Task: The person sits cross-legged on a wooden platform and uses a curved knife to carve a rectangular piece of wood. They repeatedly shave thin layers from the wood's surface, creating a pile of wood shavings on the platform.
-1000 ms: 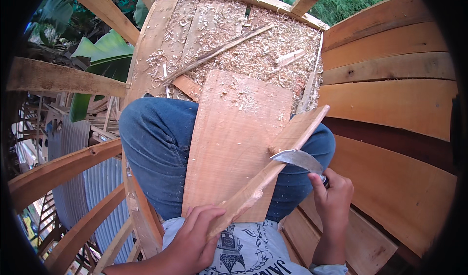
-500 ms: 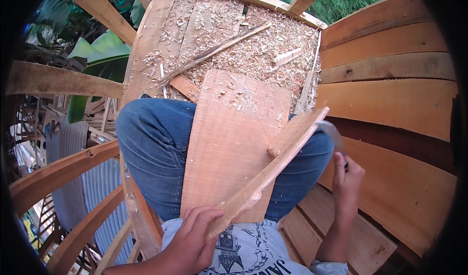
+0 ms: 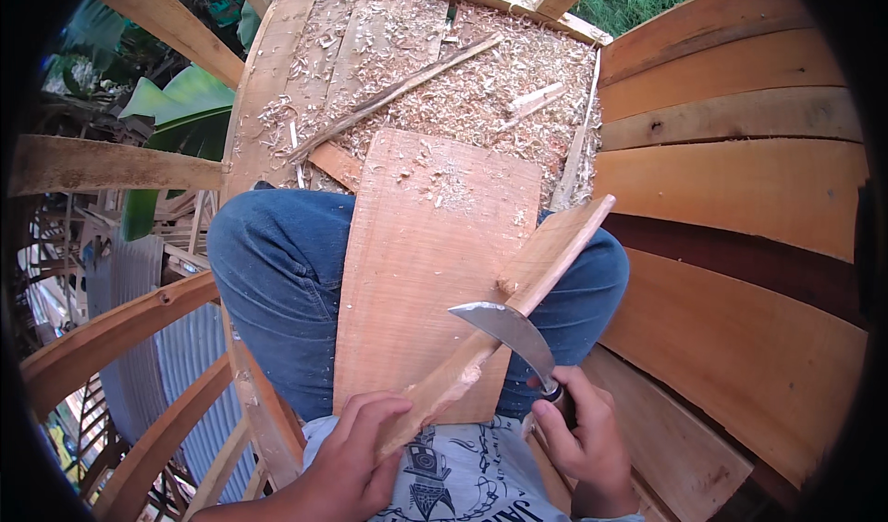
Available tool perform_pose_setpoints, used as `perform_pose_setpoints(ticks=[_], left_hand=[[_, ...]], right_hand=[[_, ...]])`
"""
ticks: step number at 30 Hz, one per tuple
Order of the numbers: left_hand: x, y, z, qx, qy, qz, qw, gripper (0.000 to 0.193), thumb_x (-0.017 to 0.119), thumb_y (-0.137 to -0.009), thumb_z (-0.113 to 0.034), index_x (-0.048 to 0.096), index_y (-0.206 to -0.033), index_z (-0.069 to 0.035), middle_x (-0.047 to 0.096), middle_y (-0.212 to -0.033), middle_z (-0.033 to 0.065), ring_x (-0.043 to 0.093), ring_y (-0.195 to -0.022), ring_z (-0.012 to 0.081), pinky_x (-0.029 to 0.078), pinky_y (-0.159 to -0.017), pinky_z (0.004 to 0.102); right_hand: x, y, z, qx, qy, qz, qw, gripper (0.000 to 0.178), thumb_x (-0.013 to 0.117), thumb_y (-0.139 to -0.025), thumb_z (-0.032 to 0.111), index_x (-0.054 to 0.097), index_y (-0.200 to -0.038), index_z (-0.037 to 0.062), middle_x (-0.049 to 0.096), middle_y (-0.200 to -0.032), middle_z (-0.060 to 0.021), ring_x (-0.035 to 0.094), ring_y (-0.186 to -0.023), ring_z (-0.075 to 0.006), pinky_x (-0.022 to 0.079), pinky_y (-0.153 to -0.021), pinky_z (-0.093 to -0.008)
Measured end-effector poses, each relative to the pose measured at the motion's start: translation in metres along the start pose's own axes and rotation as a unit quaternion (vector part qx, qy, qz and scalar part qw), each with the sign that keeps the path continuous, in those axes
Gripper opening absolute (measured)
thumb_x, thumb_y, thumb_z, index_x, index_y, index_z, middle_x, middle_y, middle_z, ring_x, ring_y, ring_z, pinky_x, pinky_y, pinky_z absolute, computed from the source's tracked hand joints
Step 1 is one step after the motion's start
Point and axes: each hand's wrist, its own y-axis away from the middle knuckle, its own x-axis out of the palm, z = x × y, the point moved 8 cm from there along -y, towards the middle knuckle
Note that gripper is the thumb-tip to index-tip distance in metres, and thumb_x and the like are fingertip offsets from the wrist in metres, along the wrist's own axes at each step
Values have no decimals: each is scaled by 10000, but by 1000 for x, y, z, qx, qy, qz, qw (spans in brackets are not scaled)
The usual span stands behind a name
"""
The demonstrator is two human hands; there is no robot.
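My left hand (image 3: 356,448) is closed round the near end of a long, narrow piece of wood (image 3: 435,388). That piece slants up to the right, its far part broader, with a rough, pale cut patch on its near edge. In my right hand (image 3: 587,434) is the dark handle of a sickle (image 3: 509,330). Its curved steel blade lies across the middle of the piece, tip to the left; whether it touches the wood I cannot tell. Beneath, a wide flat board (image 3: 421,254) rests across my lap, with a few shavings on its far part.
Wood shavings (image 3: 462,97) cover the plank floor ahead, where a long thin stick (image 3: 398,97) and a short scrap (image 3: 536,99) lie. A plank wall (image 3: 721,184) rises at the right. Open wooden rails (image 3: 120,328) run along the left, with corrugated sheets (image 3: 208,374) beyond.
My right hand has swung the sickle from beyond the piece's far end, down and left, across its middle. My left hand keeps its grip; the view has shifted slightly.
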Motion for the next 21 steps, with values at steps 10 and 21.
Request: perform_pose_setpoints(ticks=[10, 21], left_hand=[[1, -1, 1, 20, 11, 9, 1000, 465, 573, -813, 48, 400, -1243, 14, 454, -1199, 212, 485, -1143, 338, 379, -983, 385], [1, 1, 2, 11, 21, 14, 1000, 466, 575, -812, 35, 400, -1243, 20, 457, -1191, 212, 486, -1145, 346, 381, -981, 392]], right_hand=[[-6, 8, 16, -16, 79, 51, 995, 197, 629, -834, 42, 619, -1016, -32, 602, -722, -134, 576, -602, -186, 455, -587, -279], [-39, 4, 5, -21, 191, -113, 975, 229, 621, -840, 41, 587, -1056, -29, 580, -700, -149, 578, -565, -242, 446, -542, -300]])
